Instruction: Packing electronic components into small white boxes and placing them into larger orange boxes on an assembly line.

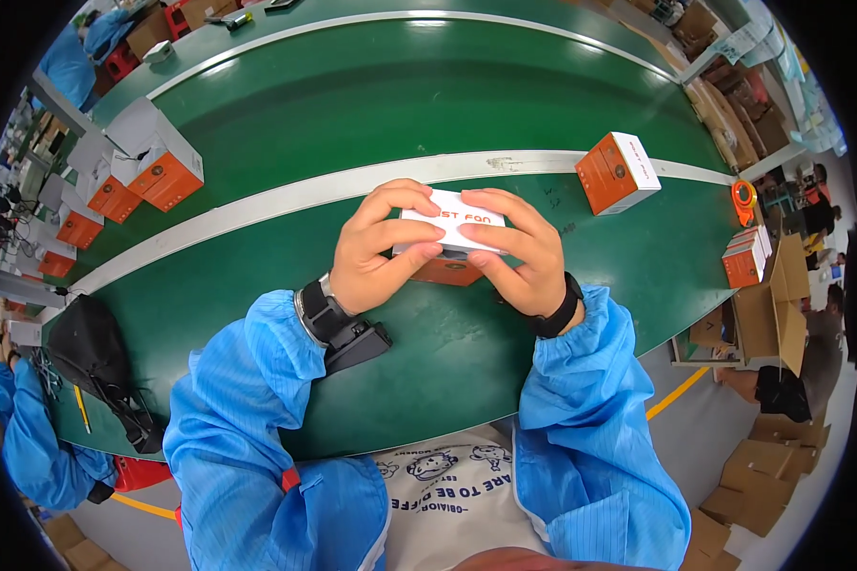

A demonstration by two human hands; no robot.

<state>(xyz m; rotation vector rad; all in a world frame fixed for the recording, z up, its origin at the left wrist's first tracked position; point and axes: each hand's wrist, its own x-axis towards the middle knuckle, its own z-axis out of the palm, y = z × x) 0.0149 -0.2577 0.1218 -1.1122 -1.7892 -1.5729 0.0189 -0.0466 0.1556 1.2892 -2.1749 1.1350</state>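
Over the near green work table, a small orange and white carton (454, 221) stands with its white lid facing up. My left hand (379, 246) grips its left side, the fingers curled over the lid and the thumb at the near edge. On the right side my right hand (528, 249) holds it the same way, with fingertips pressed on the lid. A dark gap shows under the lid's near edge, above the orange front. Whether the carton's bottom touches the table is hidden. Black bands circle both wrists.
A closed orange and white carton (611, 178) stands ahead to the right. Several open cartons (169, 174) line the left. Orange tape (744, 202) and stacked flat boxes (745, 257) lie at the right edge. A black bag (90, 343) sits at left; a white strip (257, 207) crosses the table.
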